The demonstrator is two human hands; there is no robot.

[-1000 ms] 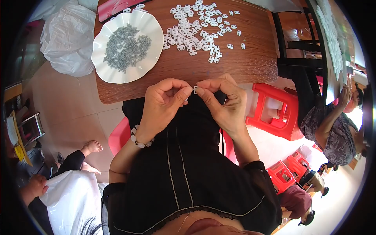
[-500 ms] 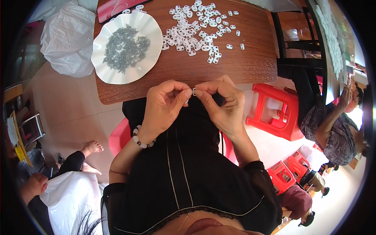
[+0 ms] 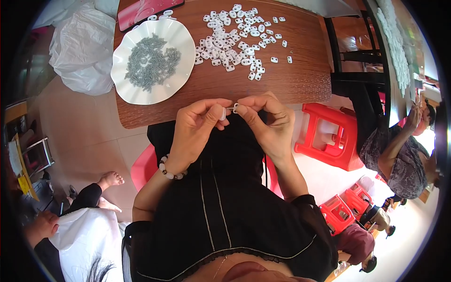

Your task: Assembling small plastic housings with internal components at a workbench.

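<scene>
Above my lap, just off the table's near edge, both hands work close together with fingertips pinched. My left hand (image 3: 195, 131) holds a white oval piece (image 3: 222, 114) between thumb and finger. A thin grey spring (image 3: 229, 108) bridges the small gap between my fingertips. At its right end is a small white two-hole piece (image 3: 236, 108), pinched by my right hand (image 3: 273, 129). Whether the spring sits inside a hole is too small to tell. Many similar white two-hole pieces (image 3: 225, 44) lie scattered on the table, and a heap of small grey springs (image 3: 151, 66) fills the plate.
The white wavy-rimmed plate (image 3: 185, 70) stands at the left of the brown wooden table (image 3: 291, 84). Behind it lies a pink phone-like rectangle (image 3: 141, 13). A white plastic bag (image 3: 77, 51) is at the left, a red stool (image 3: 345, 155) at the right. Other people sit nearby.
My fingertips have moved slightly apart, and the spring now shows between them. The white oval piece in my left hand is more visible.
</scene>
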